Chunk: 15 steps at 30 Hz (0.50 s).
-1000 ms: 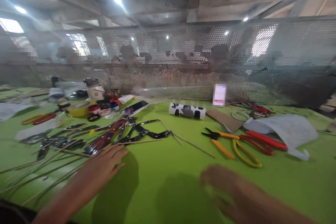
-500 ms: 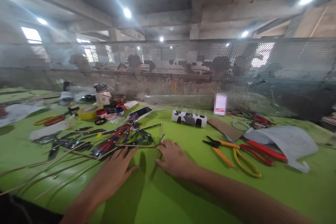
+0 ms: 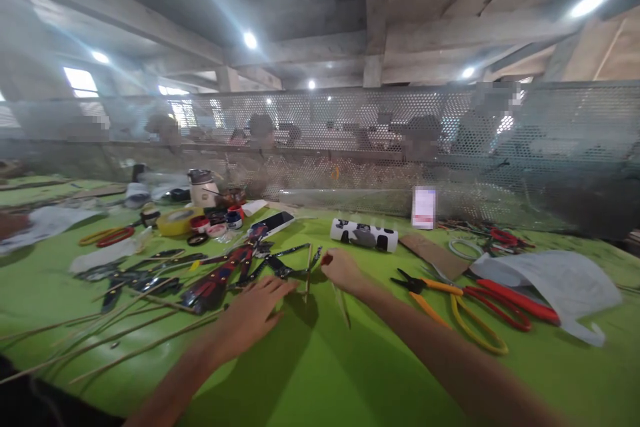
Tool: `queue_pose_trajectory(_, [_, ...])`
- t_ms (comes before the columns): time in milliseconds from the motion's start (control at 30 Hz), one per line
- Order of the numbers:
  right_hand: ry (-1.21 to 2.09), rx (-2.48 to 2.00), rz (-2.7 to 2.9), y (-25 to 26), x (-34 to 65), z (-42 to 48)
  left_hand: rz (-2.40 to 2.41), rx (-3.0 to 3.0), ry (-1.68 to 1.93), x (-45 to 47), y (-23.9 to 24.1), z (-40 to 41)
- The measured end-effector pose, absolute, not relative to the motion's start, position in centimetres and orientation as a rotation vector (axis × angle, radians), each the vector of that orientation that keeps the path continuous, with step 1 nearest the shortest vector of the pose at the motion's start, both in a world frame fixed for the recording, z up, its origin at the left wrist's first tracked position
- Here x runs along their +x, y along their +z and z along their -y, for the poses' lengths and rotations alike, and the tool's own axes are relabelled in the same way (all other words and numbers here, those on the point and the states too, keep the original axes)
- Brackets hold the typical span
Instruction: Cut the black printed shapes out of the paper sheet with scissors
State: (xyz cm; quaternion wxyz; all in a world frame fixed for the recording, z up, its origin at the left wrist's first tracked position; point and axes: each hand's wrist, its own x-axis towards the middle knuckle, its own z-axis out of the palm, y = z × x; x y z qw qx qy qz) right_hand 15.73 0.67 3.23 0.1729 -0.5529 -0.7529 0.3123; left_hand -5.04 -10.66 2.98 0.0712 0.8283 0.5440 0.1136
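Note:
My left hand [image 3: 257, 310] lies palm down with its fingers stretched out, at the near edge of a dark, thin-legged piece [image 3: 280, 265]. Just right of it, my right hand [image 3: 344, 271] has its fingers curled together; whatever they pinch is hidden. A thin pale stick [image 3: 342, 307] slants down from beneath this hand, and another short stick [image 3: 308, 273] stands out between the two hands. Beside the left hand lies a long dark red and blue patterned strip [image 3: 220, 277] with shiny dots. Several long thin sticks [image 3: 125, 330] spread over the green table [image 3: 320, 373] at left.
Orange-handled pliers [image 3: 425, 285] and red- and yellow-handled tools lie at right, near a white sheet [image 3: 565, 280]. A black-and-white roll [image 3: 364, 235], a phone [image 3: 273, 222], yellow tape [image 3: 180, 220] and a jug [image 3: 203, 188] stand farther back. Behind is a perforated metal screen [image 3: 350, 120].
My left hand has slid right along the dark piece. My right hand has moved slightly right and away from me, its fingers curling in. The sticks between the hands have shifted.

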Motion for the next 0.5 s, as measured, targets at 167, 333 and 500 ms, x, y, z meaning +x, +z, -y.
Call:
queue_pose_trajectory(167, [1.162, -1.532, 2.012, 3.4, 16.3, -0.7, -1.553, 2.465, 0.406, -7.2, 2.0, 11.1])
queue_pose_trajectory(333, [1.228, -1.514, 1.900, 3.5, 16.0, -1.2, -1.744, 2.392, 0.359, -11.1, 2.7, 13.3])
queue_pose_trajectory(500, [1.044, -1.576, 1.893, 3.2, 15.1, -2.8, -2.047, 2.352, 0.230, -11.6, 3.1, 14.2])
